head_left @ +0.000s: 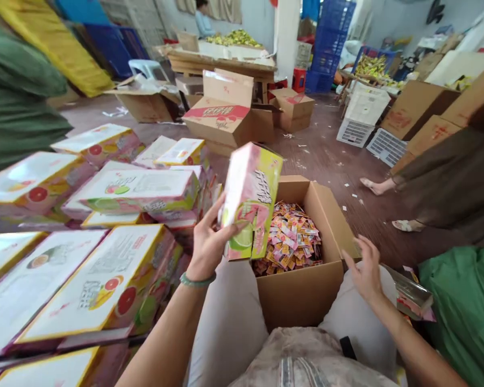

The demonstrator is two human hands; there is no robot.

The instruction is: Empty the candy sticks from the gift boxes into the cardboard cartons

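Note:
My left hand grips a pink and green printed carton with fruit pictures, held tilted above the left edge of an open cardboard box. That box stands between my knees and holds a heap of small pink and orange packets. Over the box's right flap, by my right knee, my right hand is empty with its fingers apart. To the left are stacks of similar printed cartons, some edged in yellow and some in pink.
Larger cardboard boxes stand on the floor ahead. A person in a dark skirt is at the right, close to white crates. Green fabric lies at my right. Someone in green is at the left. Farther back is a wooden table.

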